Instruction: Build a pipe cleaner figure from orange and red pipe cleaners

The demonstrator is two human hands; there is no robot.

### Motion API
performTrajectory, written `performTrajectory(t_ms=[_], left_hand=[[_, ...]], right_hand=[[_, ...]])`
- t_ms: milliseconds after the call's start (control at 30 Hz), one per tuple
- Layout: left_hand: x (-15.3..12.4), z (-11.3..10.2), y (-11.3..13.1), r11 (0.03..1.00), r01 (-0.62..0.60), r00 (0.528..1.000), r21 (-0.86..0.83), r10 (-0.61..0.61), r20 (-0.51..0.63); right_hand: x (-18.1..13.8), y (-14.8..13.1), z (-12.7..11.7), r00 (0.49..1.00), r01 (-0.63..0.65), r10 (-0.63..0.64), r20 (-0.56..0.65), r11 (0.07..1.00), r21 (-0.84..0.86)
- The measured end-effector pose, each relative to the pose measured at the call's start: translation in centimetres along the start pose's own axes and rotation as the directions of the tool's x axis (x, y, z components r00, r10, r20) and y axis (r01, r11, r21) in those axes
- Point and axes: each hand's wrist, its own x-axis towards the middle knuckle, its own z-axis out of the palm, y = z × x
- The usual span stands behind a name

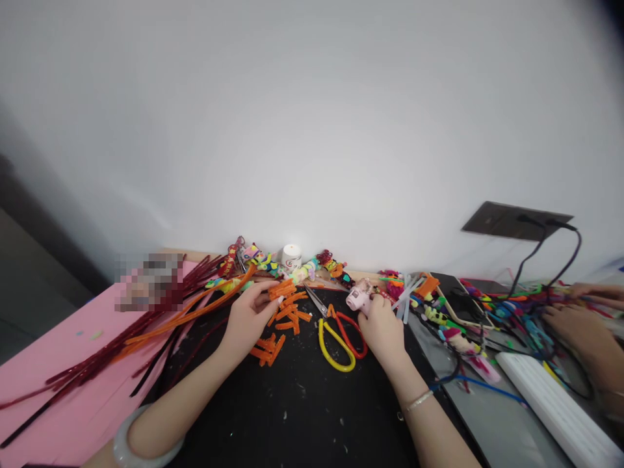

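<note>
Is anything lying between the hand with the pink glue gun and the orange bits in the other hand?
Yes. Scissors with yellow and red handles lie flat on the black mat between the right hand, holding the pink glue gun, and the left hand, gripping the orange bundle. Loose orange pieces lie there too.

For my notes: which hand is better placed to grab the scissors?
Probably right: the right hand lies beside the scissors, though it grips a glue gun; the left hand pinches orange pieces farther off.
</note>
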Motion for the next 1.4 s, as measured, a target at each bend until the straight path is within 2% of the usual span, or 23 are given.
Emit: performTrajectory(t_ms=[100,233,333,400,467,567,633,700,833,967,1167,1400], left_hand=[[-0.1,0.1,-0.2,1.0,-0.011,1.0,-0.007,0.011,0.028],[-0.4,0.2,-0.3,0.997,-0.054,0.993,0.052,0.048,0.112],[-0.7,0.2,-0.1,0.994,-0.089,0.983,0.07,0.076,0.169],[-0.9,0.4,0.1,0.994,-0.095,0.978,0.058,0.082,0.19],[-1.1,0.6,0.3,0.996,-0.08,0.976,0.039,0.07,0.206],[-1.4,1.0,0.7,1.0,0.007,0.967,-0.028,0.001,0.254],[-1.7,1.3,1.0,0.994,0.085,0.953,-0.076,-0.059,0.296],[-1.9,1.6,1.2,0.984,0.145,0.939,-0.106,-0.103,0.327],[-2.0,1.9,1.5,0.968,0.211,0.927,-0.137,-0.154,0.342],[-1.9,1.9,1.3,0.961,0.238,0.926,-0.138,-0.182,0.332],[-2.0,1.9,1.1,0.957,0.257,0.92,-0.134,-0.199,0.338],[-1.8,2.0,1.0,0.964,0.242,0.919,-0.114,-0.19,0.347]], right_hand=[[0.1,0.1,0.8,1.0,0.012,-0.012,-0.014,1.0,0.0],[0.2,0.3,1.8,0.993,0.064,-0.058,-0.107,0.996,0.056],[0.3,0.3,1.7,0.971,0.098,-0.069,-0.228,0.988,0.119],[0.2,0.1,1.2,0.936,0.188,-0.102,-0.338,0.954,0.234],[-0.1,-0.3,0.8,0.883,0.379,-0.2,-0.424,0.838,0.394],[-1.0,-1.3,0.7,0.778,0.629,-0.457,-0.432,0.567,0.532],[-1.8,-2.1,1.1,0.712,0.694,-0.559,-0.424,0.474,0.541],[-2.5,-2.7,1.7,0.695,0.702,-0.588,-0.414,0.429,0.569],[-3.1,-3.6,2.6,0.708,0.683,-0.556,-0.436,0.379,0.625],[-3.0,-3.8,2.8,0.752,0.631,-0.496,-0.433,0.354,0.69],[-3.1,-3.8,2.5,0.826,0.517,-0.453,-0.335,0.373,0.77],[-3.1,-4.0,2.3,0.884,0.4,-0.396,-0.248,0.367,0.84]])
